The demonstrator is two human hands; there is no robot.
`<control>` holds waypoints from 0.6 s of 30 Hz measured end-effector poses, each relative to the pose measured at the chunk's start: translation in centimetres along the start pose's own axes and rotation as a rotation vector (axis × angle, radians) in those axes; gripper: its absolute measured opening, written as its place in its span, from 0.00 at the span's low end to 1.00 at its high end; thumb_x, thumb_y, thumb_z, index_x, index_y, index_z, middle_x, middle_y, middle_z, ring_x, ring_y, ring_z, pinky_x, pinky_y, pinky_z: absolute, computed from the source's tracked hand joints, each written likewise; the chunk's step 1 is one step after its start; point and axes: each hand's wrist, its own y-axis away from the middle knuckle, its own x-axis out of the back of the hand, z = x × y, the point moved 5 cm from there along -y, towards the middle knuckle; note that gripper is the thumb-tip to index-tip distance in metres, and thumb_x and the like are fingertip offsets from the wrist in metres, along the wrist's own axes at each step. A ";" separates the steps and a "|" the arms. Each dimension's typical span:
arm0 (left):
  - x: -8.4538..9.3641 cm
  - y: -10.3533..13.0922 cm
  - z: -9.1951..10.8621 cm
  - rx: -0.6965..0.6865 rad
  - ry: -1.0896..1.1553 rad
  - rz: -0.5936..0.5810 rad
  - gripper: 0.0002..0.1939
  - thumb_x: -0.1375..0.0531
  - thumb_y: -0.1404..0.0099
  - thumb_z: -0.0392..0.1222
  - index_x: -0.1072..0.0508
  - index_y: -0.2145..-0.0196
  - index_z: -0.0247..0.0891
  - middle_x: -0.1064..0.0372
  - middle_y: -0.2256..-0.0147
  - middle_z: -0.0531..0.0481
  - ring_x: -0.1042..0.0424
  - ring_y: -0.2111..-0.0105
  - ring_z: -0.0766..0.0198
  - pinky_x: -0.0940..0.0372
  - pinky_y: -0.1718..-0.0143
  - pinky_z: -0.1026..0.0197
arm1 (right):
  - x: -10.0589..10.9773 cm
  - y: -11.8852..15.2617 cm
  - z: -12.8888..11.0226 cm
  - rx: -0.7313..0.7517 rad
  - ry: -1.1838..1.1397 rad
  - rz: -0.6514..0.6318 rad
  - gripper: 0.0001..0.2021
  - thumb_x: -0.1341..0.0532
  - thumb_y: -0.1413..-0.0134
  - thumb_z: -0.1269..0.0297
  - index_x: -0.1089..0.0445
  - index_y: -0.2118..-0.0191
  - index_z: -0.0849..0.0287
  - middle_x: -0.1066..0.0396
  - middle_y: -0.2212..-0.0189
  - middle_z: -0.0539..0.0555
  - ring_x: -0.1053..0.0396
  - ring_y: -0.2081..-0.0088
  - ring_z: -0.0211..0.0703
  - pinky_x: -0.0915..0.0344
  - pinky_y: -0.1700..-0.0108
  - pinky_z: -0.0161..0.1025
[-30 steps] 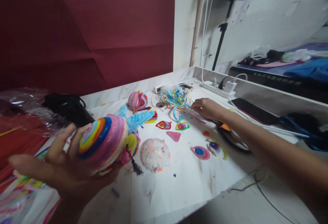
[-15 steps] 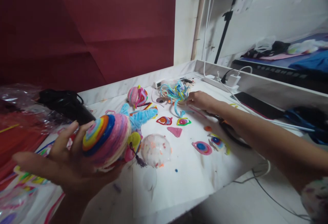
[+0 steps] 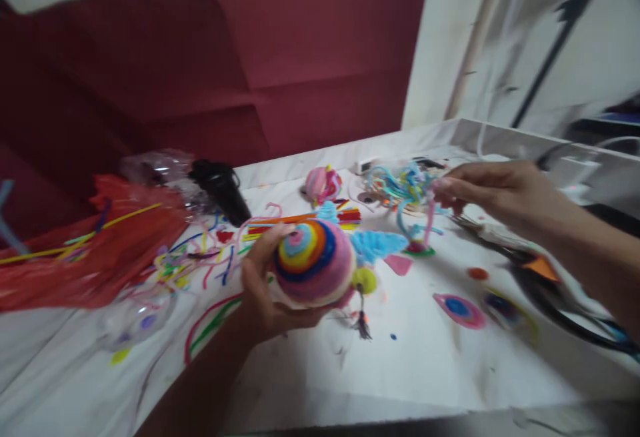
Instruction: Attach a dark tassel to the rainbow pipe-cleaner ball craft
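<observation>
The left hand (image 3: 263, 290) cups a fuzzy pipe-cleaner ball (image 3: 313, 263) from below, just above the white table (image 3: 425, 357), striped coils of colour facing up — a light-blue cone (image 3: 377, 245) juts from its right side. The right hand (image 3: 493, 193) pinches a pink pipe cleaner (image 3: 429, 220) above the tangled blue pile (image 3: 400, 187) further back. Red netting (image 3: 95, 250) lies at left.
</observation>
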 end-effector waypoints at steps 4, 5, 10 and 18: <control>-0.1 0.0 1.2 -0.171 -0.054 0.005 0.70 0.26 0.55 0.48 0.74 0.32 0.48 0.47 0.38 0.39 0.36 0.43 0.47 0.34 0.44 0.45 | -0.1 0.6 -3.7 0.046 -0.056 0.229 0.18 0.29 0.59 0.42 0.23 0.76 0.53 0.24 0.70 0.56 0.28 0.68 0.48 0.36 0.72 0.41; -0.2 0.0 1.4 -0.202 -0.063 0.000 0.71 0.26 0.55 0.48 0.75 0.32 0.48 0.48 0.38 0.38 0.37 0.42 0.47 0.34 0.43 0.45 | -0.4 0.7 -4.6 0.062 -0.102 0.241 0.15 0.28 0.59 0.46 0.23 0.77 0.53 0.24 0.70 0.56 0.27 0.66 0.49 0.35 0.71 0.40; -0.4 -0.1 2.2 -0.296 -0.098 -0.020 0.70 0.25 0.55 0.49 0.71 0.31 0.44 0.46 0.38 0.33 0.36 0.42 0.46 0.34 0.45 0.44 | -3.5 0.8 -9.5 0.281 -0.242 0.069 0.13 0.26 0.59 0.53 0.25 0.81 0.53 0.26 0.76 0.55 0.28 0.72 0.45 0.35 0.78 0.35; -0.7 -0.1 2.2 -0.322 -0.131 -0.016 0.64 0.29 0.48 0.50 0.72 0.32 0.43 0.47 0.38 0.33 0.37 0.41 0.45 0.31 0.48 0.43 | -7.5 -0.1 -11.3 0.297 -0.350 -0.120 0.14 0.25 0.60 0.58 0.29 0.78 0.59 0.28 0.78 0.53 0.31 0.77 0.40 0.34 0.79 0.31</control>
